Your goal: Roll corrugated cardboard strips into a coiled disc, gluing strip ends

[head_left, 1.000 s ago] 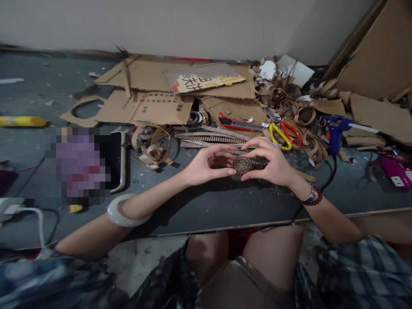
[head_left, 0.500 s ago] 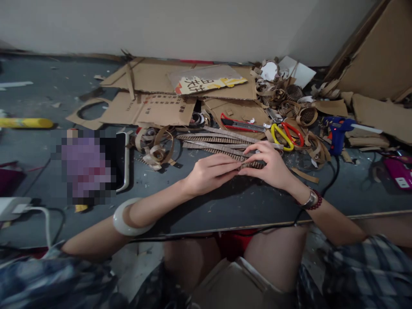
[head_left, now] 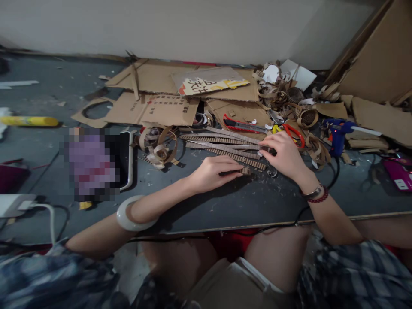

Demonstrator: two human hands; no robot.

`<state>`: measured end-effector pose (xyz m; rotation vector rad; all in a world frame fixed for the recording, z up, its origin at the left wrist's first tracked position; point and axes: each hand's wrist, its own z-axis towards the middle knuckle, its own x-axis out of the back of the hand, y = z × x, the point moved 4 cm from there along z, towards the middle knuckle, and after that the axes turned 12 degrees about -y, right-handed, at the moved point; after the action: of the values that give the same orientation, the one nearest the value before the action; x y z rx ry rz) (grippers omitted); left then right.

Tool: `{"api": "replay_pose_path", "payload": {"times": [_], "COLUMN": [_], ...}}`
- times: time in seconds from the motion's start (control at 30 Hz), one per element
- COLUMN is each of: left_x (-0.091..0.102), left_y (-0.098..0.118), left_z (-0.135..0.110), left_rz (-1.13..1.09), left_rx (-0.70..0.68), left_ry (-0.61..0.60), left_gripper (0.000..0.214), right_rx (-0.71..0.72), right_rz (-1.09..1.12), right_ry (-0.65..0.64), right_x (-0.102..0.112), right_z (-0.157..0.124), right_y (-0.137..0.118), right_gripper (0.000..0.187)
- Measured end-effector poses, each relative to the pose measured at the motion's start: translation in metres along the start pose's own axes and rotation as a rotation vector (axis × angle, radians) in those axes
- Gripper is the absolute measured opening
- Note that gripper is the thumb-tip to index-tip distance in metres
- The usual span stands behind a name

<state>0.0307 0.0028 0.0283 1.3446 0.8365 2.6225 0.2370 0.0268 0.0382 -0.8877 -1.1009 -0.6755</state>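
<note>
Left hand (head_left: pixel 212 174) pinched a small corrugated cardboard piece (head_left: pixel 245 171) lying lengthwise toward the right hand (head_left: pixel 283 154), whose curled fingers (head_left: pixel 267 148) met the right ends of the long cardboard strips (head_left: pixel 225 143), grip unconfirmed.

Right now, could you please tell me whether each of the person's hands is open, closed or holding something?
Left hand: closed, holding a small corrugated cardboard piece.
Right hand: resting on corrugated cardboard strips; whether it grips them cannot be told.

Corrugated cardboard strips (head_left: pixel 225 147) brown; utility knife (head_left: pixel 243 123) red-black; scissors (head_left: pixel 292 134) handles yellow, red; glue gun (head_left: pixel 336 137) blue; shirt (head_left: pixel 354 270) blue plaid.
</note>
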Motion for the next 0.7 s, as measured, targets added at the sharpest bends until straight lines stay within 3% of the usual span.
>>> {"api": "replay_pose_path", "payload": {"times": [0.23,0.7], "left_x": [0.000,0.000], "left_y": [-0.002,-0.006], "left_z": [0.000,0.000], "left_rz": [-0.017,-0.042], "left_rx": [0.008,0.083], "left_ry": [0.004,-0.023], "left_gripper": [0.013,0.015], "right_rx": [-0.002,0.078], "right_rz": [-0.226,-0.110], "right_ry": [-0.089,-0.099], "right_x": [-0.011,-0.017], "right_z": [0.002,0.003], "right_y": [0.002,0.001], "right_gripper": [0.025,0.027]}}
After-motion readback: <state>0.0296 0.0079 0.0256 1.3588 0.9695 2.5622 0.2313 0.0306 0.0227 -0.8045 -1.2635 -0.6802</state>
